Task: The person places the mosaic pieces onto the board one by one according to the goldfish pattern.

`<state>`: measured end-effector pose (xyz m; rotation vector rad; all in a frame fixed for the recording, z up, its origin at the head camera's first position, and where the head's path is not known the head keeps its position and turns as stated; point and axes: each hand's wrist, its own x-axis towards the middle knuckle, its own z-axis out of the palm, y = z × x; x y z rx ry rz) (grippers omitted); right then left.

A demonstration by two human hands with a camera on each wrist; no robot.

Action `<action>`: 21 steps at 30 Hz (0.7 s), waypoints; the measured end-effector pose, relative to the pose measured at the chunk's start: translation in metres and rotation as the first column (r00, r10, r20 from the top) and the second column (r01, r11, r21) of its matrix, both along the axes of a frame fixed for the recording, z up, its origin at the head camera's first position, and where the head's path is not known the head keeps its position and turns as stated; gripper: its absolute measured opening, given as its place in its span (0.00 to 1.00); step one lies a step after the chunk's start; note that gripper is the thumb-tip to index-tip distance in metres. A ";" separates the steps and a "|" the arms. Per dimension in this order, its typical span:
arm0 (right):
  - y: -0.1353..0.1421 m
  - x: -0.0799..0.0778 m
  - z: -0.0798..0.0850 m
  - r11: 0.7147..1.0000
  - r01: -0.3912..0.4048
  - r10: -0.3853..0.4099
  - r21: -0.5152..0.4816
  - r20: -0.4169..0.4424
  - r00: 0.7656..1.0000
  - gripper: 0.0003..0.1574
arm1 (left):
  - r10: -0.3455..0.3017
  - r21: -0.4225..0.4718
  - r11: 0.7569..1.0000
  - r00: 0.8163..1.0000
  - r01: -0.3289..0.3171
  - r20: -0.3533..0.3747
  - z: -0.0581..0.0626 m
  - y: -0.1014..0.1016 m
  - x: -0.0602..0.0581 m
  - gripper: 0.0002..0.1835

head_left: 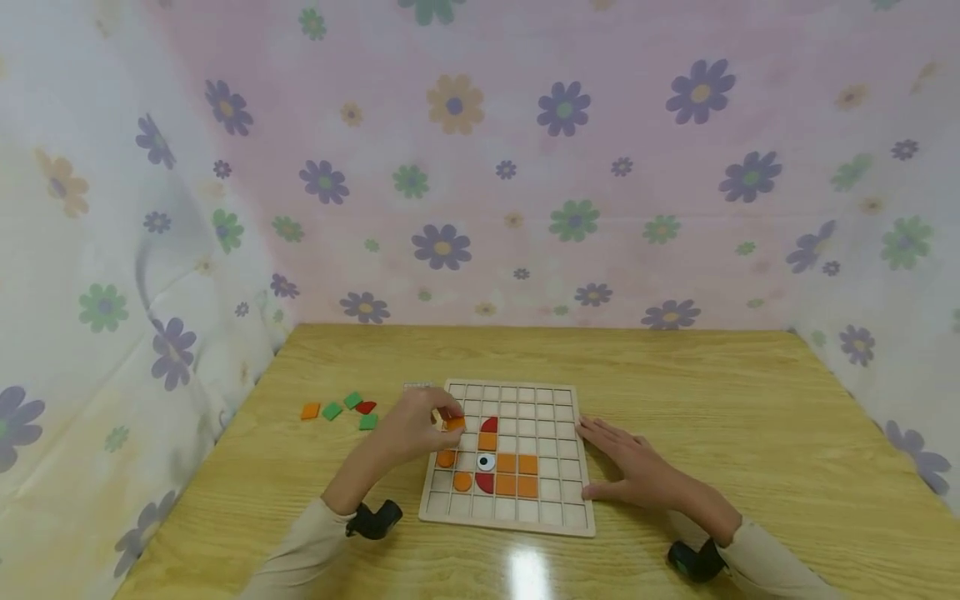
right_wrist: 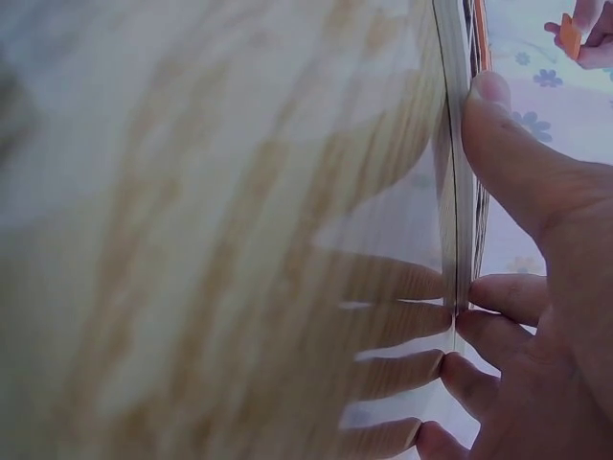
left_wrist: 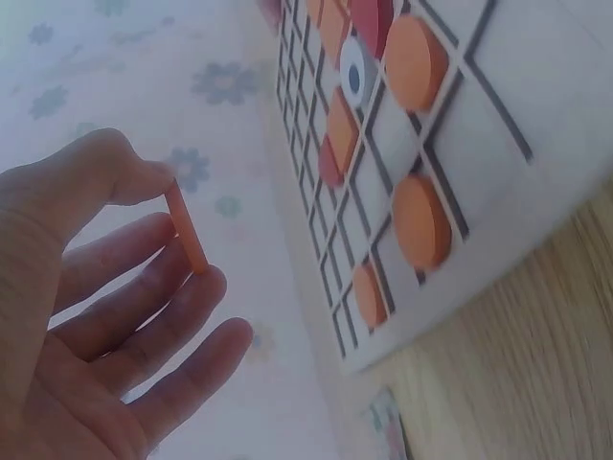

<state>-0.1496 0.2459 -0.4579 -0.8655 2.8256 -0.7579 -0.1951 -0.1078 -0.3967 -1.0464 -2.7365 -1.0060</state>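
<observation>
A wooden grid board lies on the table. My left hand is over its left side, pinching a thin orange tile between thumb and fingertips, raised off the board. Orange discs sit in cells near the left edge. Further in are a white eye disc, an upper red piece, a lower red piece and several orange squares. My right hand rests against the board's right edge, fingers extended and thumb apart, holding nothing.
Left of the board lie loose green tiles, an orange tile and a red piece. A small patterned item is partly hidden behind my left hand in the head view. Flowered cloth surrounds the wooden table.
</observation>
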 end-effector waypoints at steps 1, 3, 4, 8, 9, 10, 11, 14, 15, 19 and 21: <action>0.000 0.000 0.000 1.000 -0.002 0.002 0.001 -0.002 1.000 0.56 | -0.010 -0.008 1.000 1.000 0.010 0.003 -0.001 0.004 0.000 0.05; -0.001 -0.001 0.000 1.000 -0.004 0.004 0.007 -0.006 1.000 0.56 | -0.030 -0.027 0.999 1.000 0.030 0.008 -0.004 0.012 -0.001 0.06; -0.001 -0.001 0.000 1.000 -0.003 0.003 0.009 -0.009 1.000 0.56 | -0.042 -0.031 0.999 0.999 0.043 0.017 -0.005 0.016 -0.002 0.07; -0.001 -0.001 0.000 1.000 0.001 -0.001 0.016 -0.020 1.000 0.56 | -0.081 -0.043 0.996 0.996 0.083 0.044 -0.010 0.030 -0.007 0.08; -0.001 -0.001 0.000 1.000 0.002 -0.002 0.015 -0.020 1.000 0.56 | -0.089 -0.041 0.995 0.994 0.091 0.056 -0.011 0.034 -0.008 0.07; -0.001 -0.001 0.000 1.000 0.002 -0.002 0.013 -0.020 1.000 0.56 | -0.094 -0.041 0.994 0.993 0.096 0.068 -0.012 0.037 -0.009 0.07; -0.001 0.000 0.000 1.000 0.002 -0.002 0.013 -0.020 1.000 0.56 | -0.100 -0.045 0.994 0.992 0.104 0.073 -0.014 0.040 -0.010 0.06; -0.002 0.000 0.000 1.000 0.004 -0.004 0.013 -0.021 1.000 0.56 | -0.123 -0.059 0.990 0.989 0.127 0.081 -0.020 0.049 -0.014 0.07; -0.002 0.000 0.000 1.000 0.005 -0.004 0.014 -0.020 1.000 0.56 | -0.131 -0.061 0.989 0.988 0.137 0.085 -0.022 0.051 -0.015 0.07; -0.002 -0.001 0.000 1.000 0.006 -0.006 0.017 -0.017 1.000 0.56 | -0.145 -0.093 0.984 0.985 0.154 0.091 -0.028 0.060 -0.018 0.07; -0.002 -0.001 0.000 1.000 0.006 -0.006 0.019 -0.014 1.000 0.56 | -0.146 -0.114 0.981 0.984 0.157 0.098 -0.030 0.063 -0.019 0.07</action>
